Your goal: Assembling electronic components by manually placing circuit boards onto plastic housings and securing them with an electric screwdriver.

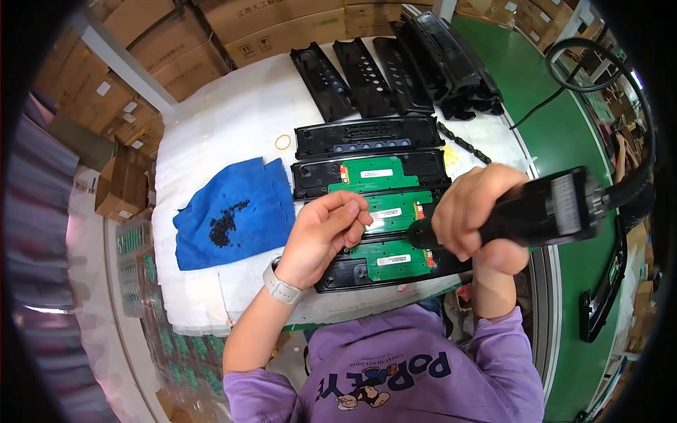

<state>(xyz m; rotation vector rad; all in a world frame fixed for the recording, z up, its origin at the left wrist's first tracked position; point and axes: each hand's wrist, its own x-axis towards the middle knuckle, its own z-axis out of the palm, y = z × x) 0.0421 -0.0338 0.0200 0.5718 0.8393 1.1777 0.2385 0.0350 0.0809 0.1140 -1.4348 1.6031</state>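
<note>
My right hand [469, 208] is wrapped round a black electric screwdriver [546, 210], its tip end pointing left over the boards. My left hand [326, 229], with a pale watch on the wrist, has thumb and fingers pinched together above the housings; whatever they hold is too small to make out. Beneath both hands lie black plastic housings in a row. Green circuit boards sit in them: a far board [363, 180], a middle board [388, 220] and a near board [398, 262], each with a white label. My hands partly cover the middle and near ones.
Left of the housings, a blue cloth [247, 183] carries a pile of small black screws [224, 225]. Another black housing [367, 136] lies beyond the boards, with more black panels [360, 77] and stacked parts [451, 63] behind. The screwdriver's cable [645, 162] loops at the right, above a green surface [536, 84].
</note>
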